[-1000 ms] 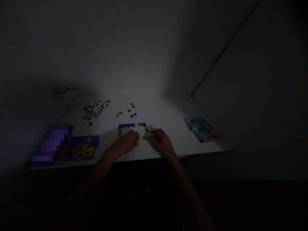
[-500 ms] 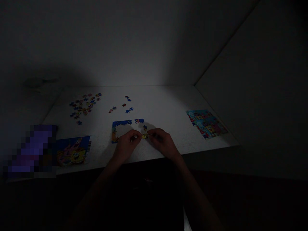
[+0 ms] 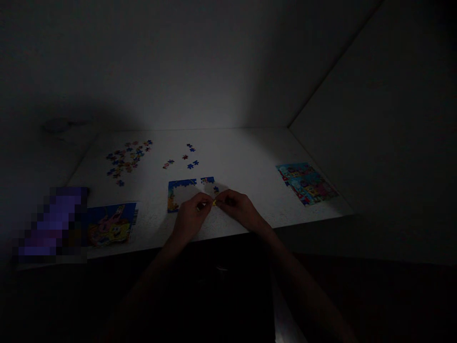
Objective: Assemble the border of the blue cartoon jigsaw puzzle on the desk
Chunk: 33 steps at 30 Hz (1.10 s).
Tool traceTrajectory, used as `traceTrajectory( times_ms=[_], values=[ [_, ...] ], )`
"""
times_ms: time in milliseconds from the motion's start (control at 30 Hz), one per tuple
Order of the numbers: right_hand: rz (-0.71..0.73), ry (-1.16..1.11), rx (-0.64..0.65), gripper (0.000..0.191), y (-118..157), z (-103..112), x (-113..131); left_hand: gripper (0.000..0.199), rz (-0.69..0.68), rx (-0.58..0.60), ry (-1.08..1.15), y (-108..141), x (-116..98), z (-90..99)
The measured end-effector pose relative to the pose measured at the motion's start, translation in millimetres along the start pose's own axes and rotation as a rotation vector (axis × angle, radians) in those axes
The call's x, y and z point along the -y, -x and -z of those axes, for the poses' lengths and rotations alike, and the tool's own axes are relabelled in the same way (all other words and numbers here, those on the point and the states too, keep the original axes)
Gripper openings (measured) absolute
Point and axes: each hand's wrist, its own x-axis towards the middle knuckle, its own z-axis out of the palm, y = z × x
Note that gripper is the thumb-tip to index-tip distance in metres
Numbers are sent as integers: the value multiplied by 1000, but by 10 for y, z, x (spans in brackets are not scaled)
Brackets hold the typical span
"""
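Observation:
In dim light, a partly joined puzzle border [image 3: 182,183] lies near the table's front, its top edge blue with a gap in it. At its lower right, my left hand [image 3: 193,214] and my right hand [image 3: 237,206] meet with pinched fingertips. Between them shows a small yellow puzzle piece [image 3: 214,202], which both hands touch. A short joined strip [image 3: 207,180] forms the upper right corner. The border's bottom side is largely hidden behind my left hand.
Many loose puzzle pieces [image 3: 128,159] are spread at the back left, with a few blue pieces [image 3: 193,165] beyond the border. A cartoon picture sheet [image 3: 112,226] lies front left beside a blurred purple object [image 3: 53,221]. Another colourful sheet [image 3: 307,183] lies right. Walls [image 3: 200,71] bound the table.
My hands have drawn closer together, the right fingertips moving left onto the yellow piece. The whole view has shifted slightly.

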Motion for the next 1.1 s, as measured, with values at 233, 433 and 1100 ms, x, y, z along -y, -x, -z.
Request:
traceTrajectory(
  times_ms=[233, 433, 1100],
  values=[
    [-33, 19, -128, 14, -217, 192, -100, 25, -367, -63, -417, 99, -15, -39],
    [-45, 38, -65, 16, -213, 174, -120, 32, -454, 56, -610, 150, -22, -86],
    [26, 176, 2, 13, -235, 158, -158, 29, -457, 120, -644, 127, -32, -104]
  ],
)
